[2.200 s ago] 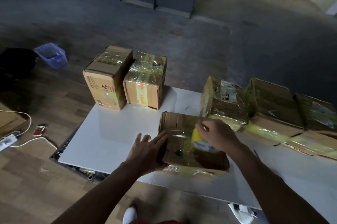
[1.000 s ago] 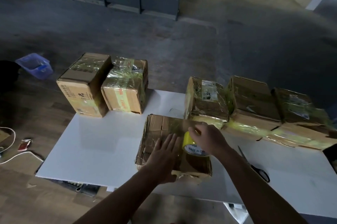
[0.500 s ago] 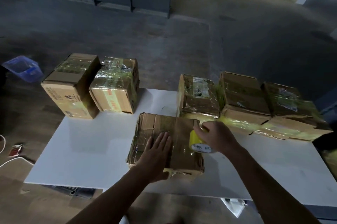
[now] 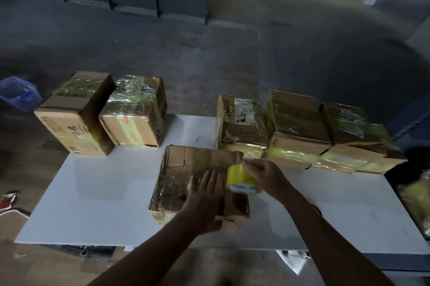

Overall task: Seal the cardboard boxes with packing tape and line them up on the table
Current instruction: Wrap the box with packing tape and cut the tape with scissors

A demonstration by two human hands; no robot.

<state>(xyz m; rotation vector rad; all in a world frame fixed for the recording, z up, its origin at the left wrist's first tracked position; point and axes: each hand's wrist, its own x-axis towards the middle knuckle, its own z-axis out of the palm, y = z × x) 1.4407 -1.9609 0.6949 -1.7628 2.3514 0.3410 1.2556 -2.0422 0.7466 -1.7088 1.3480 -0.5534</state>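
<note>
A flat cardboard box (image 4: 186,169) is laid on the white desk (image 4: 104,192), directly under both hands. The left hand (image 4: 204,195) is pressed flat on the box's top, near its close edge, with the fingers straight, held together and pointed away from the person; nothing is gripped by it. A roll of yellow packing tape (image 4: 239,178) is held by the right hand (image 4: 263,176), whose fingers are curled over the roll's far side. The roll is stood on edge at the box's right side, just beside the left hand's fingertips, with its printed core turned toward the person. A short shiny length of tape appears to be drawn from the roll to the box's far right corner, though its exact end cannot be made out. The box's top is creased and already covered with glossy tape.

Beyond the right hand, a row of three taped boxes (image 4: 295,120) is set side by side, touching one another, with yellowish tape across the near faces. Beyond and to the left of the left hand, a plain brown box (image 4: 74,113) and a shiny-wrapped box (image 4: 135,111) are placed together at the desk's far left corner. Further left of these, a blue bin (image 4: 18,93) is seen on the floor.
</note>
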